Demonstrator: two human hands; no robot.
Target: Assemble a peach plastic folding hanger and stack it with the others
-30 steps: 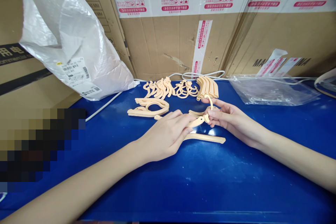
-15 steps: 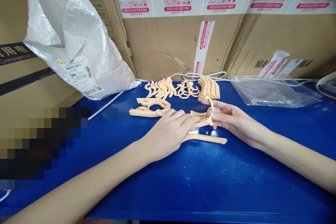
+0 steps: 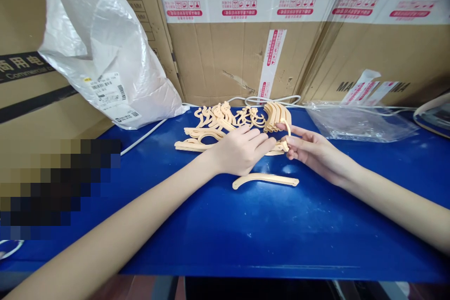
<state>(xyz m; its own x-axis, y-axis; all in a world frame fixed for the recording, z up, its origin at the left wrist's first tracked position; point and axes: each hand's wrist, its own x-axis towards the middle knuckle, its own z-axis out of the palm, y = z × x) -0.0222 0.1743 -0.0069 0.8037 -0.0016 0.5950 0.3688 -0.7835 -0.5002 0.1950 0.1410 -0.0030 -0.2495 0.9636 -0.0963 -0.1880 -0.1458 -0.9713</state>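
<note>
My left hand [image 3: 239, 151] is closed over one end of a cream plastic hanger piece [image 3: 277, 150], palm down on the blue table [image 3: 246, 229]. My right hand [image 3: 309, 149] pinches the piece's hook end between thumb and fingers. One curved hanger arm [image 3: 265, 179] lies loose on the table just in front of both hands. Behind the hands are a pile of several hanger parts [image 3: 211, 129] and a stacked bundle [image 3: 277, 116] of them.
Cardboard boxes [image 3: 246, 47] wall the back of the table. A white plastic bag [image 3: 105, 61] leans at the left, a clear plastic bag [image 3: 358, 122] lies at the right, and a white cable [image 3: 144, 135] runs along the back. A blurred patch covers the left edge.
Both hands have moved away from me toward the pile with the held piece. The loose hanger arm, earlier under my left hand, now lies uncovered in front.
</note>
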